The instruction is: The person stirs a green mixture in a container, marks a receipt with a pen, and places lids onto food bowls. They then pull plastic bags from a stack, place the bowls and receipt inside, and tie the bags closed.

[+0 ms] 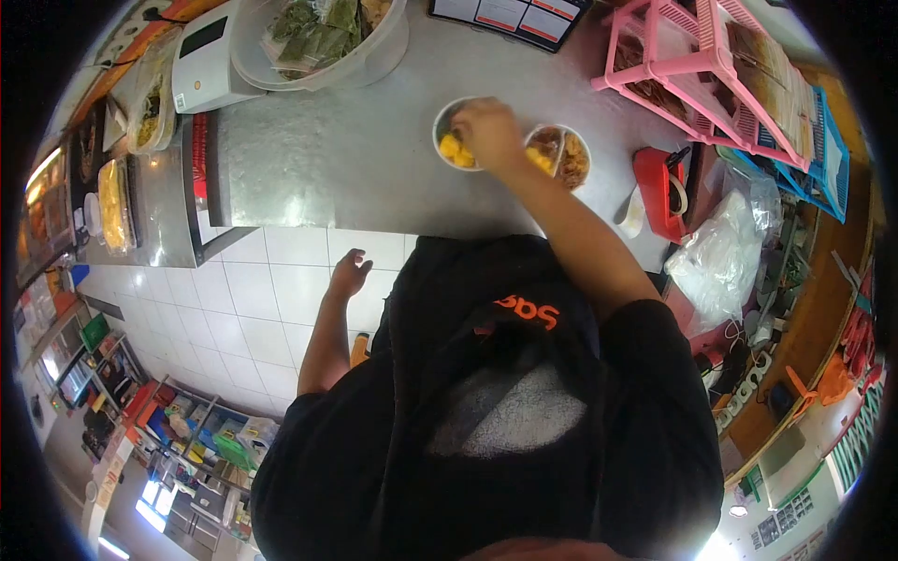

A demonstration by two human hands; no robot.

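My right hand (488, 129) is over a round white bowl (438, 140) on the steel counter, fingers drawn together and pointing down into it. Whatever they hold is hidden. Yellow chunks of food (456, 150) and something dark show in this bowl. Beside it, partly behind my right forearm, stands a second round bowl (588, 154) with yellow pieces, brown shredded food (572, 161) and a pale divider. My left hand (351, 273) hangs below the counter's front edge over the tiled floor. It holds nothing, and its fingers are loosely bent and apart.
A clear tub (398, 42) of leafy packets and a white device (208, 61) stand at the back left. A tablet (513, 17) lies at the back. To the right are a pink rack (655, 70), a red tape dispenser (660, 196), a white spoon (633, 213) and plastic bags (720, 252).
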